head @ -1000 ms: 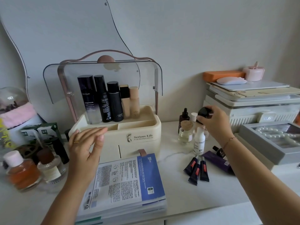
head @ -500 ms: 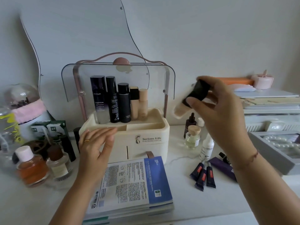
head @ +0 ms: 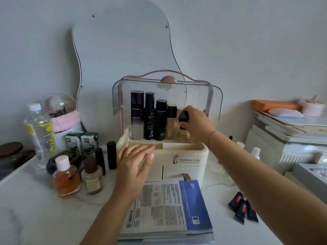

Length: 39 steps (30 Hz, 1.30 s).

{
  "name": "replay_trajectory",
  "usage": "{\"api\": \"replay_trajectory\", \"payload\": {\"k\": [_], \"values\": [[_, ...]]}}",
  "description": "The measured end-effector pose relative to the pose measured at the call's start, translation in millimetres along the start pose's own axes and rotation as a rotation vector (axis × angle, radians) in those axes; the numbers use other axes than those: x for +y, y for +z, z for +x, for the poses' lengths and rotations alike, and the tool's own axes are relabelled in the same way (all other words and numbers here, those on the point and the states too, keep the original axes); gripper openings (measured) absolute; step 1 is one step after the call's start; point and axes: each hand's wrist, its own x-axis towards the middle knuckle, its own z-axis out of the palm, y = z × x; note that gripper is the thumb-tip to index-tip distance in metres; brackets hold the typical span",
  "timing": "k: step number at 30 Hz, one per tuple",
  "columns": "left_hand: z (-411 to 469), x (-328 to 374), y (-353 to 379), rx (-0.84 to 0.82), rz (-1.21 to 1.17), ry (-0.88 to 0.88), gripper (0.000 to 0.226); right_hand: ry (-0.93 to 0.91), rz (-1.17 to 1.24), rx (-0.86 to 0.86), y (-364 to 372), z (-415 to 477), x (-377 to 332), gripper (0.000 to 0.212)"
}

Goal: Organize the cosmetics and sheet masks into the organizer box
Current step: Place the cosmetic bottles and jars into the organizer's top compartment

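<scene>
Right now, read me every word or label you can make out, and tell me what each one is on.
"Serious Life": front of the organizer box.
"REVITALIFT": tall dark bottle in the box.
Sheet mask pack, other bottle labels, green cartons: print too small to read.

1. Our right hand [head: 196, 123] reaches forward on an outstretched arm, fingers curled closed in a grip.
2. Our left hand [head: 135, 164] hovers lower, palm down, fingers extended together, slack and holding nothing.
</scene>
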Motion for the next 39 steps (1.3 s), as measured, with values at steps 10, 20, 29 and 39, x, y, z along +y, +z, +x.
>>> {"api": "replay_trajectory", "payload": {"k": [10, 20, 29, 39], "values": [[-1.6, -1.0, -0.9, -0.017, -0.018, -0.009, 0.040, 0.088, -0.271, -0.014, 9.4, 18.4, 2.3, 0.029], [-1.4, -2.4, -0.5, -0.021, -0.007, 0.000, 0.040, -0.110, -0.303, 0.192, 23.1, -11.7, 5.6, 0.057], [-0.5, -1.9, 0.6, 0.002, -0.011, 0.017, 0.039, -0.040, -0.200, 0.006, 29.6, -35.6, 14.4, 0.029], [-0.2, -1.4, 0.3, -0.012, 0.001, -0.006, 0.037, -0.089, 0.009, 0.003, 23.9, -67.3, -0.6, 0.021]]}}
